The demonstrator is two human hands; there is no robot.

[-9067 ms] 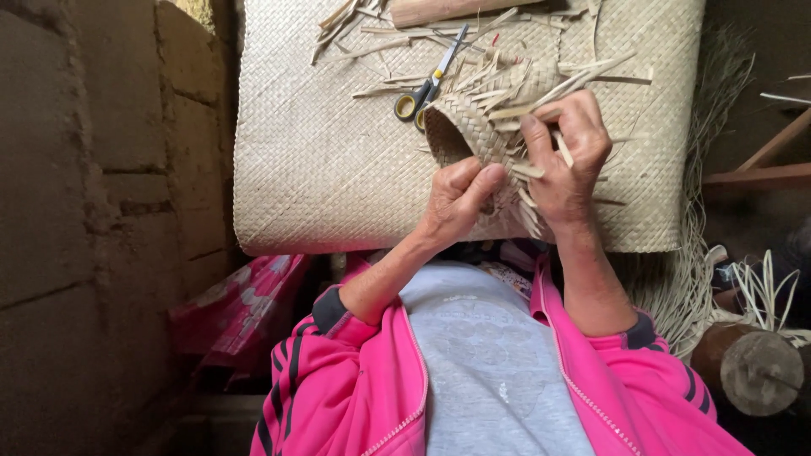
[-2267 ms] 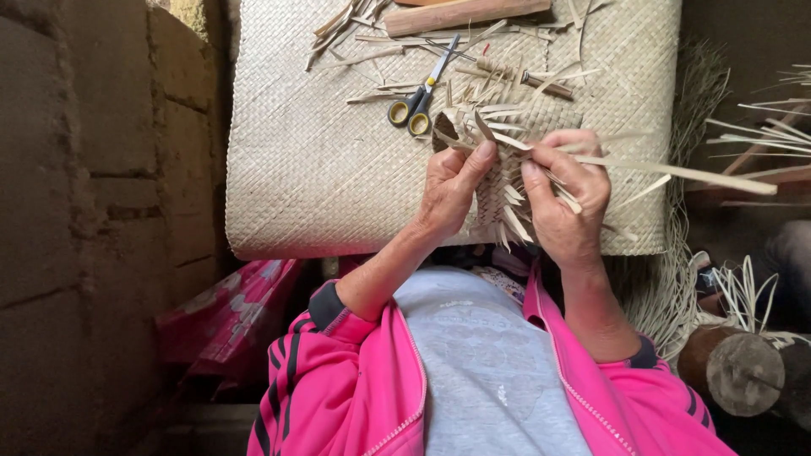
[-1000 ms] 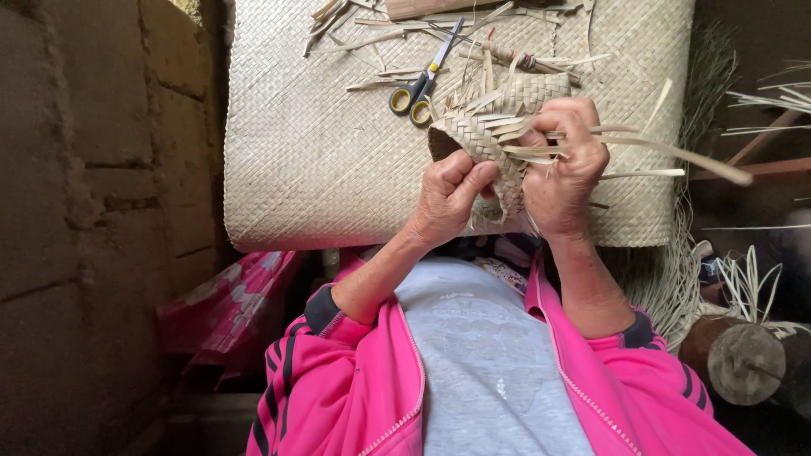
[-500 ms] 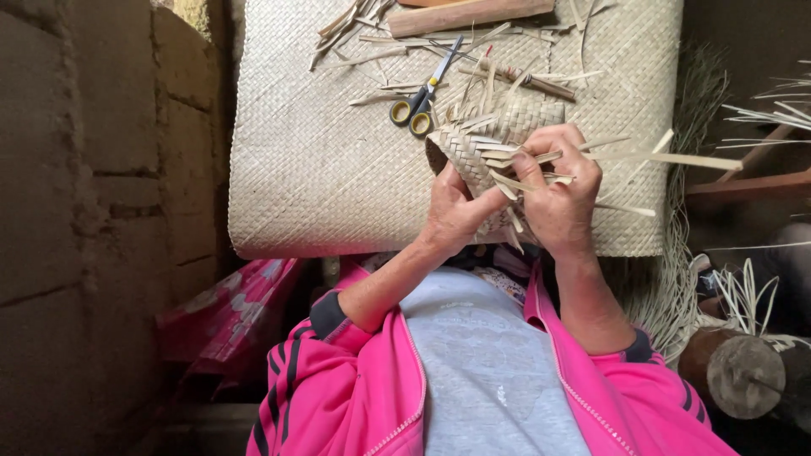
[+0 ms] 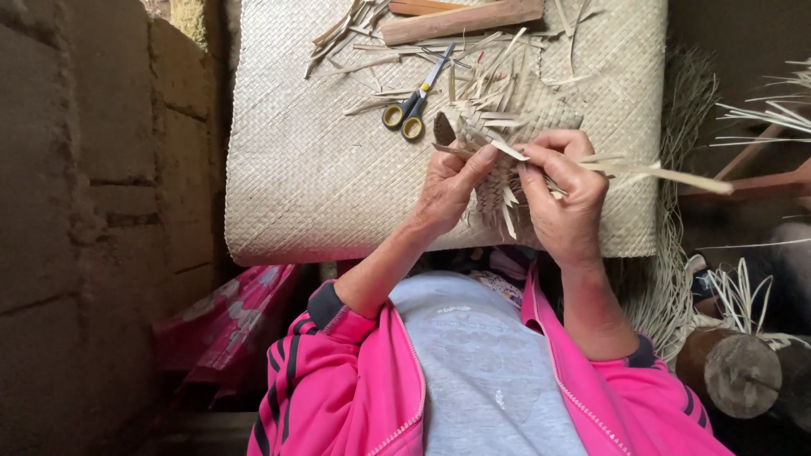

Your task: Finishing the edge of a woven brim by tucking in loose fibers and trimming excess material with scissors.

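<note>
Near the woven mat's (image 5: 296, 186) far edge, the left hand (image 5: 446, 187) steadies a half-woven piece (image 5: 498, 127) while the right hand (image 5: 564, 196) pinches one loose strip (image 5: 667, 175). Tugged hard, that dry strip could snap or loosen the weave.

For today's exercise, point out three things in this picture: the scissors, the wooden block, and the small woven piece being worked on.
scissors (image 5: 412, 108): head view, on the blades just above the yellow handles.
wooden block (image 5: 460, 20): head view, middle of its long face.
small woven piece (image 5: 473, 127): head view, on its plaited body above the left hand (image 5: 448, 190).
</note>
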